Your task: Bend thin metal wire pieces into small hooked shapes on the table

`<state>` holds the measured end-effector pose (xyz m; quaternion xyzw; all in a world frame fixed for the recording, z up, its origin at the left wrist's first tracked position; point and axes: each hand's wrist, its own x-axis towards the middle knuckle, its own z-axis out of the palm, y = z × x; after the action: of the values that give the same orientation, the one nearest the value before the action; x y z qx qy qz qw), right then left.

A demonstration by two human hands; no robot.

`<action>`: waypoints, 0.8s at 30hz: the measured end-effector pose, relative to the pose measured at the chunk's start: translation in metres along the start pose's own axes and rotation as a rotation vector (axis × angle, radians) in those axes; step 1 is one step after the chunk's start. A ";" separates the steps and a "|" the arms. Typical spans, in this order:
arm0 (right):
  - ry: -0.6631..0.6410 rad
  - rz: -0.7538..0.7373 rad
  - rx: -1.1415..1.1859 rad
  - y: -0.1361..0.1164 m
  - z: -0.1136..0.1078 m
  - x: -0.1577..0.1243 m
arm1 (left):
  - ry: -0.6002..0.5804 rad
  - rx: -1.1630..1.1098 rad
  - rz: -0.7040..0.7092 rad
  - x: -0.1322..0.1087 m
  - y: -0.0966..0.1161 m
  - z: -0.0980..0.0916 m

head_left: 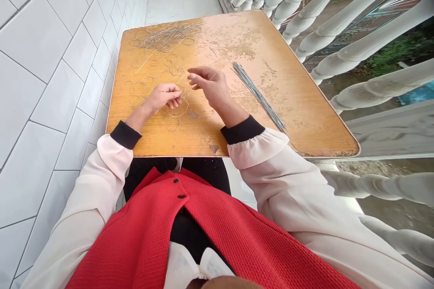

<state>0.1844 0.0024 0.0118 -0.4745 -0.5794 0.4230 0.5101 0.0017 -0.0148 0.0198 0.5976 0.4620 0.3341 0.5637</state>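
Note:
My left hand (167, 96) is closed in a pinch over the left part of the table, and a thin curved wire (187, 109) hangs in an arc beside its fingertips. Just to the right and slightly farther off is my right hand (209, 82), its thumb and forefinger brought together; what sits between them is too fine to make out. Loose bent wire loops (167, 62) lie on the wood beyond and to the left of both hands. A bundle of straight grey wires (259, 95) rests slantwise to the right of my right hand.
A tangled pile of wires (162, 37) covers the table's far left corner. The worn wooden table (305, 131) has peeling patches. White tiled wall (50, 72) runs along the left, and a white balustrade (359, 54) stands close on the right.

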 end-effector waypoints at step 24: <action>-0.382 -0.723 -0.840 0.003 -0.024 0.006 | -0.166 -0.070 -0.064 -0.009 0.005 0.007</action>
<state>0.2086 0.0089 0.0133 -0.3236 -0.9042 0.0341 0.2767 0.0057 -0.0251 0.0247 0.5882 0.4207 0.2812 0.6309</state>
